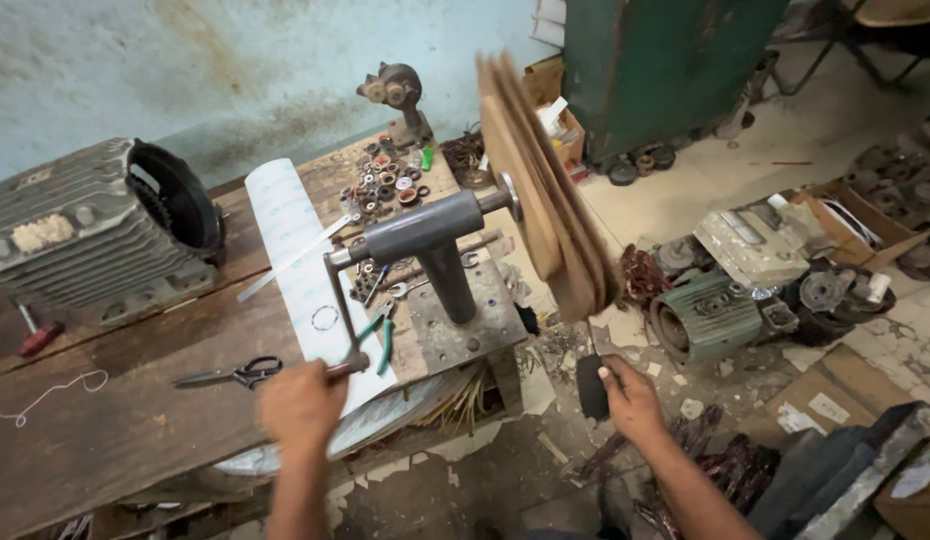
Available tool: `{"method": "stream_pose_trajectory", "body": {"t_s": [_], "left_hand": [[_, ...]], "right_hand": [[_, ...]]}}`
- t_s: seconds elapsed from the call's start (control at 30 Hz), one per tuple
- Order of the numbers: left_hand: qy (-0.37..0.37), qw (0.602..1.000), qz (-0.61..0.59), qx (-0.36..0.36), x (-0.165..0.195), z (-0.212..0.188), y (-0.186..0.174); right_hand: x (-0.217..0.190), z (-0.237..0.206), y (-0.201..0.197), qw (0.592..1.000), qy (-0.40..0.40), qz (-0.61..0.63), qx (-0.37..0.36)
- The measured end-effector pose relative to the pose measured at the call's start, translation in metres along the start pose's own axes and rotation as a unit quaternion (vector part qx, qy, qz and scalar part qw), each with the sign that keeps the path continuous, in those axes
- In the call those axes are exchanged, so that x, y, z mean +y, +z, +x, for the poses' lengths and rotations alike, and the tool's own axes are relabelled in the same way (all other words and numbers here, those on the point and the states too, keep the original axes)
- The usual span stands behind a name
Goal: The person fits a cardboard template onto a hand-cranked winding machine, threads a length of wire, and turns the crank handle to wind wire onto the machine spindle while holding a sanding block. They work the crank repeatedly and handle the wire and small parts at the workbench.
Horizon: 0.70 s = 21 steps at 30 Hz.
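My left hand (303,402) grips the winder's crank handle (347,365) at the bench's front edge, right hand (630,395) pinches a dark pad (591,386); mid-winding, next needs steady cranking.

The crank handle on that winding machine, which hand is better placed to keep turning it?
Left, probably. The left hand already grips the crank handle at the bench edge, while the right hand is lower down on the far side, below the blurred wooden former, holding a small dark object.
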<state>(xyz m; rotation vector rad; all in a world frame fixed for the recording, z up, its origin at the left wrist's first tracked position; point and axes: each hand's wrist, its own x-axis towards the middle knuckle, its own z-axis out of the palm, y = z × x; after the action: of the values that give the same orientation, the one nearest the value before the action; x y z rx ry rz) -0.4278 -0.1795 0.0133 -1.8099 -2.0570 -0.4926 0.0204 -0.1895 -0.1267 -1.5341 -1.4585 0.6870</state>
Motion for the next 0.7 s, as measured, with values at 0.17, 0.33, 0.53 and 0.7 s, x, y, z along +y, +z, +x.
{"method": "stream_pose_trajectory", "body": {"t_s": [0.17, 0.33, 0.53, 0.7], "left_hand": [[0.036, 0.954, 0.126, 0.271, -0.030, 0.129, -0.063], [0.130, 0.960, 0.141, 0.202, -0.026, 0.255, 0.003], [0.066, 0.995, 0.014, -0.072, 0.009, 0.112, 0.083], [-0.030, 0.993, 0.013, -0.109, -0.011, 0.005, 0.008]], "right_hand": [[0.000, 0.003, 0.000, 0.999, -0.034, -0.006, 0.022], [-0.001, 0.005, 0.004, 1.000, 0.022, 0.000, -0.008], [0.003, 0.001, 0.006, 1.000, 0.016, 0.009, -0.010], [0.003, -0.001, 0.000, 1.000, 0.002, 0.001, -0.015]]}}
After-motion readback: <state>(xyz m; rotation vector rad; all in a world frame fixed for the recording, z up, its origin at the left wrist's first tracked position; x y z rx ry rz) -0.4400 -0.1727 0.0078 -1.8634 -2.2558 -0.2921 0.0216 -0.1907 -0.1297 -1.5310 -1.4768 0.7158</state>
